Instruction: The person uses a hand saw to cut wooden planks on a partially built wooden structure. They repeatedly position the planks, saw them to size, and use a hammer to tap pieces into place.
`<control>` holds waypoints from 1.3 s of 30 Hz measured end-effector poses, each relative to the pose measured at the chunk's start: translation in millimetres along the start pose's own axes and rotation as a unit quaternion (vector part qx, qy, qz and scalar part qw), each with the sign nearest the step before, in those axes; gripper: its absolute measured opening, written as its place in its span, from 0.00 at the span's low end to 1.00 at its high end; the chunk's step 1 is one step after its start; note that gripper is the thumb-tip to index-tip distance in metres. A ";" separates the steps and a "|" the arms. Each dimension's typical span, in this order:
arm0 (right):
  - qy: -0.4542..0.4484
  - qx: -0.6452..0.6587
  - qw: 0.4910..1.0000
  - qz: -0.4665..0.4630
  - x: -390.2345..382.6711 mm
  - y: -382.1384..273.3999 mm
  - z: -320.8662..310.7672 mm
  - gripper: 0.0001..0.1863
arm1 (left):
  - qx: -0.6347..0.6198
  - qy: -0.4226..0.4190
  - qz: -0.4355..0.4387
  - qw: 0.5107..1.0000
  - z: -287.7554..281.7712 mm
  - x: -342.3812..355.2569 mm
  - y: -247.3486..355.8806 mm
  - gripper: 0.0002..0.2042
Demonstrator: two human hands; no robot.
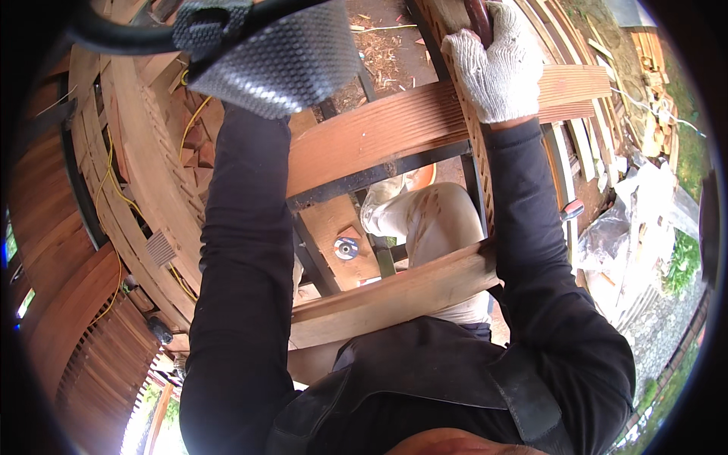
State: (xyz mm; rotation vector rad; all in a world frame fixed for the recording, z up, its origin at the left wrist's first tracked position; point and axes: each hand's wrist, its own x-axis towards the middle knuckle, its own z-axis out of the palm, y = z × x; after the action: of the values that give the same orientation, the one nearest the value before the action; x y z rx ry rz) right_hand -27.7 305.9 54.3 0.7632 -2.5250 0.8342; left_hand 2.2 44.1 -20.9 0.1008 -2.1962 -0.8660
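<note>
At the upper right, my right hand (504, 72) wears a white knit glove. Its fingers close round a dark red-brown, rounded piece (479, 19) whose full shape is cut off by the frame's upper edge. Below that hand a grooved reddish board (364, 140) crosses a black metal frame (349, 184). My left forearm (246, 205) reaches up the picture, but a grey textured strap (280, 64) close to the camera covers my left hand. Nearer my body, a second wooden board (394, 292) spans the frame. What the left hand touches is hidden.
Long planks (133, 136) line the left side, with a yellow cord (114, 186) among them. A round disc (346, 248) lies on a board below the frame. To the right are a red-and-black tool handle (572, 209) and clear plastic sheeting (644, 205).
</note>
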 end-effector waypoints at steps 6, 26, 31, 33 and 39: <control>0.068 -0.011 0.997 -0.040 0.5 12.7 11.9 0.23 | 0.081 -0.133 0.000 0.988 -67.1 -50.3 69.5 0.10; -0.014 -0.054 0.998 -0.032 -181.6 23.3 -127.3 0.25 | 0.249 -0.342 -0.257 0.869 -201.1 -271.3 253.8 0.28; -0.041 -0.055 0.997 0.034 -175.4 6.8 -131.6 0.17 | 0.252 -0.348 -0.275 0.860 -199.5 -270.2 253.7 0.28; -0.045 -0.062 0.997 0.032 -176.0 5.0 -130.0 0.16 | 0.253 -0.341 -0.283 0.860 -201.5 -272.0 255.3 0.28; -0.049 -0.076 0.996 0.006 -174.0 -0.6 -134.5 0.15 | 0.260 -0.354 -0.289 0.851 -202.0 -268.9 257.1 0.27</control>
State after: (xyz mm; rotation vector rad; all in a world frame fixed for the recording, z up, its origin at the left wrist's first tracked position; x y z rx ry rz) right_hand 132.4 455.8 70.0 0.7560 -2.6458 0.6146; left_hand 378.7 217.0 65.7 0.8685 -3.1433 -0.6297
